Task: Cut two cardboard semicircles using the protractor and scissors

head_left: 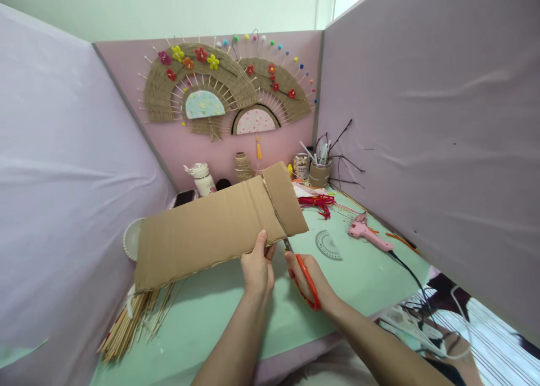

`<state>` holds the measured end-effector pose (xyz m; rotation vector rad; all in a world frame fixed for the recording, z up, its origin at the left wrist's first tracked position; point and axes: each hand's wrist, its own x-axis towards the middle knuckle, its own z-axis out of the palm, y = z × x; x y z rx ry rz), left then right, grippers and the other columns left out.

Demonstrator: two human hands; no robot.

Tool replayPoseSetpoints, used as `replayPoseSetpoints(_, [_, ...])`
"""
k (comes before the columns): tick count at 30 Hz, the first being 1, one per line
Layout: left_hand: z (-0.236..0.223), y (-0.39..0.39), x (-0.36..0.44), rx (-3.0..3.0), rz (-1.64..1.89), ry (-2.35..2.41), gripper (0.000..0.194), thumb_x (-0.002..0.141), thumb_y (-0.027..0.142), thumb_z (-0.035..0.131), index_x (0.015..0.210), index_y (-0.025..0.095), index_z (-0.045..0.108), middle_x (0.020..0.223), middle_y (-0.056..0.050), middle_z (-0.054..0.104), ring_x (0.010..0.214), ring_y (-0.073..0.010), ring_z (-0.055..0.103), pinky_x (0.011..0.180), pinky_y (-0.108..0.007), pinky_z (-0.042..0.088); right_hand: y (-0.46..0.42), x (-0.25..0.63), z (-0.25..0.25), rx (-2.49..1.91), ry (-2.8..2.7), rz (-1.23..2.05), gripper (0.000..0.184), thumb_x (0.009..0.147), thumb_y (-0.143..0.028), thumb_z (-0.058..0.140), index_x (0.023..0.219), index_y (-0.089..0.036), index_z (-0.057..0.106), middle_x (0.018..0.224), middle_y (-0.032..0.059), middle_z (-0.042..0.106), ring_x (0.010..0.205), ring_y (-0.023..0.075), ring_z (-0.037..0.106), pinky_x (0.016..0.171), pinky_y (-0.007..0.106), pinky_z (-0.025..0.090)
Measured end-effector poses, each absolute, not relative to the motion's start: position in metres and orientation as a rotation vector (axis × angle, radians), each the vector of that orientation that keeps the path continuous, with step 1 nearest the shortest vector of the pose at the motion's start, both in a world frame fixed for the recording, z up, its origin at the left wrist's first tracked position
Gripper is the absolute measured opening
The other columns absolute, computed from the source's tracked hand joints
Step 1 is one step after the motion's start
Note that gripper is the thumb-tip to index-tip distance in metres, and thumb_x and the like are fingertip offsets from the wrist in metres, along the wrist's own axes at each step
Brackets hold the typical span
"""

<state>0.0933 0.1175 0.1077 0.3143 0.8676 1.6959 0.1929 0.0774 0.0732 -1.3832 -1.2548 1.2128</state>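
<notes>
A large sheet of corrugated cardboard (202,223) is held up, tilted, above the green table. My left hand (258,265) grips its lower edge, thumb on the near face and fingers behind. A cut line runs across the sheet near its right end, setting off a narrower flap (284,197). My right hand (310,273) is closed round the handles of red-handled scissors (310,287). Their blades are at the lower end of the cut line, close to my left hand; the cardboard hides part of them.
Right of the cardboard lie a clear protractor (329,245), red pipe cleaners (318,202) and a corded pink glue gun (369,234). Thin wooden sticks (130,324) lie at the left. Behind stand a white bottle (202,179), twine (242,166) and a pot of twigs (320,172).
</notes>
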Motion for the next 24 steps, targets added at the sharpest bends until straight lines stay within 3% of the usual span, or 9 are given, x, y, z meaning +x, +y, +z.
replayPoseSetpoints(7, [0.105, 0.109, 0.098, 0.36, 1.661, 0.943, 0.024, 0.066, 0.015, 0.081, 0.087, 0.014, 0.069, 0.098, -0.006, 0.072, 0.078, -0.0146, 0.069, 0.063, -0.025, 0.059, 0.083, 0.196, 0.075, -1.331, -1.268, 1.19, 0.058, 0.079, -0.077, 0.043, 0.064, -0.022, 0.046, 0.042, -0.0055, 0.041, 0.035, 0.0115, 0.041, 0.036, 0.023, 0.03])
replayPoseSetpoints(17, [0.105, 0.109, 0.102, 0.285, 1.651, 0.926, 0.02, 0.068, 0.013, 0.079, 0.085, 0.013, 0.07, 0.088, -0.005, 0.073, 0.073, -0.0136, 0.068, 0.062, -0.024, 0.058, 0.086, 0.197, 0.076, -1.35, -1.232, 1.265, 0.055, 0.082, -0.075, 0.043, 0.06, -0.024, 0.042, 0.036, -0.0066, 0.035, 0.028, 0.0107, 0.035, 0.028, 0.022, 0.025])
replayPoseSetpoints(24, [0.104, 0.109, 0.102, 0.273, 1.662, 0.925, 0.023, 0.069, 0.012, 0.078, 0.09, 0.016, 0.069, 0.094, -0.004, 0.073, 0.073, -0.0129, 0.068, 0.059, -0.022, 0.057, 0.085, 0.198, 0.079, -1.263, -1.164, 1.389, 0.06, 0.08, -0.078, 0.043, 0.055, -0.023, 0.041, 0.034, -0.0071, 0.033, 0.026, 0.0092, 0.033, 0.026, 0.022, 0.024])
